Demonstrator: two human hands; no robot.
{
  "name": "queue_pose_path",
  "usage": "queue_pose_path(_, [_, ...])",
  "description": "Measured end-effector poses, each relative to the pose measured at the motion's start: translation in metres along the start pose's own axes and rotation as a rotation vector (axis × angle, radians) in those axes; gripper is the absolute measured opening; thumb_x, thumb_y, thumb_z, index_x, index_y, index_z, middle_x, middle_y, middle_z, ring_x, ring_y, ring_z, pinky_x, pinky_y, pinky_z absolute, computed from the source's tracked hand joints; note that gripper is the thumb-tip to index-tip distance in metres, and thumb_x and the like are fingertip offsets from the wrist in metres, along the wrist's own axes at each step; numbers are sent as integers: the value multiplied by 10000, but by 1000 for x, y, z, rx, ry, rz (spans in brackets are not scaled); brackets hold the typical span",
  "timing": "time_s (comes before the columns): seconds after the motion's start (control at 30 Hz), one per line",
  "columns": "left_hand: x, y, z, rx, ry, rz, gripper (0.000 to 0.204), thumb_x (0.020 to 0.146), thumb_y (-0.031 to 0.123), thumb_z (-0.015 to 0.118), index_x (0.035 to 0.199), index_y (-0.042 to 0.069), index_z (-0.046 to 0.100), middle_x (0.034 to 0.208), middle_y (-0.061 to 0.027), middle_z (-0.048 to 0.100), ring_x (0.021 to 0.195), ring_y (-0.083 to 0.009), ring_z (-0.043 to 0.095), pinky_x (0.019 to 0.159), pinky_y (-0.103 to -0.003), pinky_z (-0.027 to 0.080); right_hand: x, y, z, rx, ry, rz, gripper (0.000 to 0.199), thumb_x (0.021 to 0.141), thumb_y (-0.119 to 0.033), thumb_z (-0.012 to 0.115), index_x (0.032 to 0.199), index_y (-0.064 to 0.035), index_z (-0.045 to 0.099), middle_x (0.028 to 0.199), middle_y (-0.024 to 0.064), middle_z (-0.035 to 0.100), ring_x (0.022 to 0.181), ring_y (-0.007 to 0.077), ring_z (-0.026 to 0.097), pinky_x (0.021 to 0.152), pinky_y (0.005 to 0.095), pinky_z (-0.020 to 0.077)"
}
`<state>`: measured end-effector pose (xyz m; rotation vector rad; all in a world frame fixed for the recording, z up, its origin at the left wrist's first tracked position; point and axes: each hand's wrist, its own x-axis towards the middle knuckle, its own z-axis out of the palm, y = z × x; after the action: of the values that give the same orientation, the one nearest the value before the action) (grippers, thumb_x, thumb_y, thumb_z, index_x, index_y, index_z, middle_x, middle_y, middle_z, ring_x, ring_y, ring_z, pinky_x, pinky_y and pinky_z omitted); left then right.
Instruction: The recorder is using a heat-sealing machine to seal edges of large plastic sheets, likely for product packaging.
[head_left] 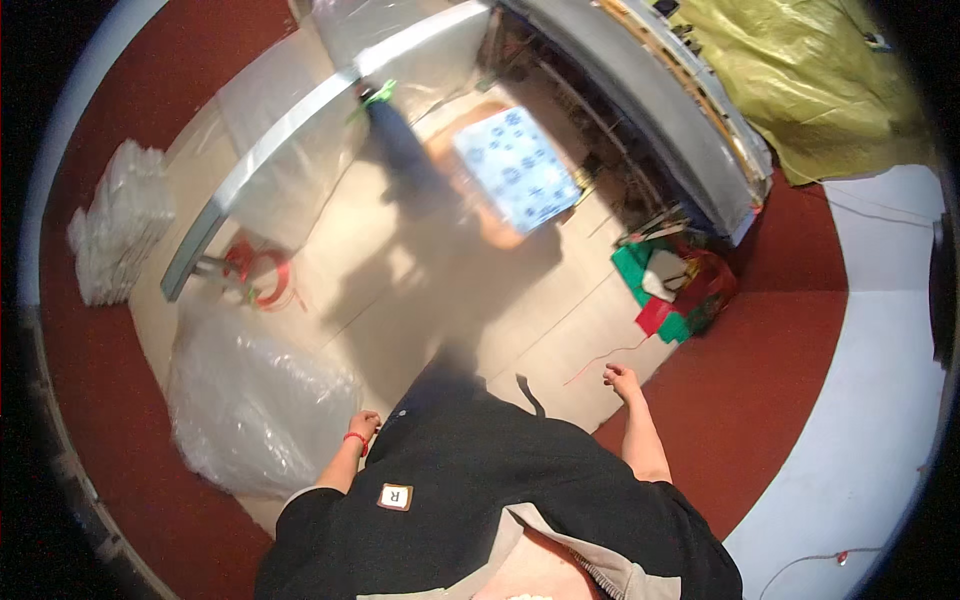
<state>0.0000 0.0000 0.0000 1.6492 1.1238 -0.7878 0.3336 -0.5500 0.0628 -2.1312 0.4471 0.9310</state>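
Left hand (364, 424) (curled) beside clear plastic bag (255, 405), right hand (620, 379) near red string (605, 362)

Bag (255, 405) left — box (515, 168) ahead on table (420, 300)

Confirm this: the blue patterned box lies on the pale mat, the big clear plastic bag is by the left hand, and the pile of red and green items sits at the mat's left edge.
Not quite. The head view shows the pile of red and green items at the right edge of the pale mat, not the left. The blue patterned box does lie on the mat, and the clear plastic bag is by the left hand.
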Motion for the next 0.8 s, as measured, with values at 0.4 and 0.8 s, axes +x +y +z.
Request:
queue_pose_path(0.4, [56, 304, 72, -155, -96, 265, 197, 760, 114, 568, 930, 16, 575, 833, -92, 613, 791, -175, 578, 710, -285, 452, 109, -60, -180, 23, 37, -30, 283, 790, -117, 534, 1048, 0, 534, 804, 77, 597, 652, 154, 571, 615, 265, 462])
queue_pose_path(0.8, [99, 599, 187, -141, -68, 163, 181, 783, 96, 535, 917, -24, 558, 779, -78, 597, 653, -149, 572, 578, -260, 466, 325, -228, -388, -279, 179, -338, 277, 746, -151, 584, 997, -34, 565, 795, 136, 612, 740, 187, 583, 669, 304, 451])
